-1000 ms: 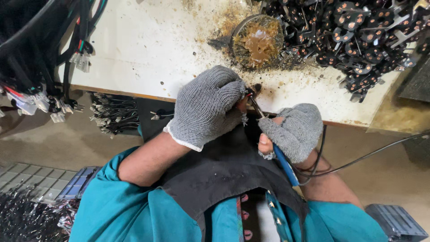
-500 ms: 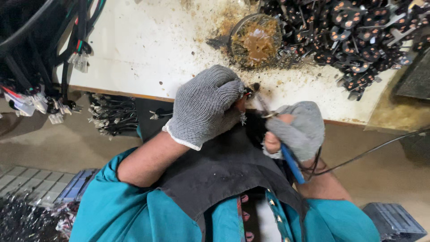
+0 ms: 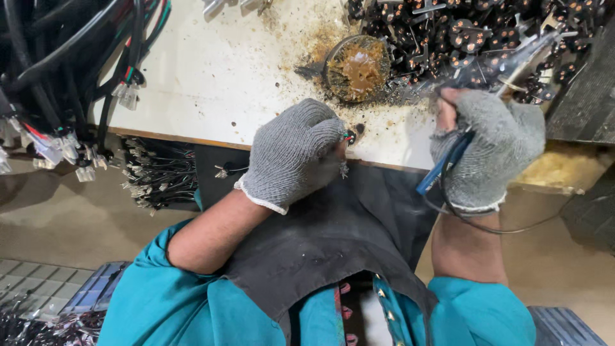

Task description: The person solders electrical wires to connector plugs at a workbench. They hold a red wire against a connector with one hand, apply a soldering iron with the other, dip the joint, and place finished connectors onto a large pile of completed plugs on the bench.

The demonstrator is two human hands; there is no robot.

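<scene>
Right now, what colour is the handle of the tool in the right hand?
Blue, with a black cord trailing from it; the head view shows the handle below the grey-gloved right hand.

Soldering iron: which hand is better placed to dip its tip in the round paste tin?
Right, probably. The right hand grips the soldering iron, tip raised beside the paste tin. The left hand is closed around a small part.

Probably a workshop: wire bundles, stained workbench
</scene>
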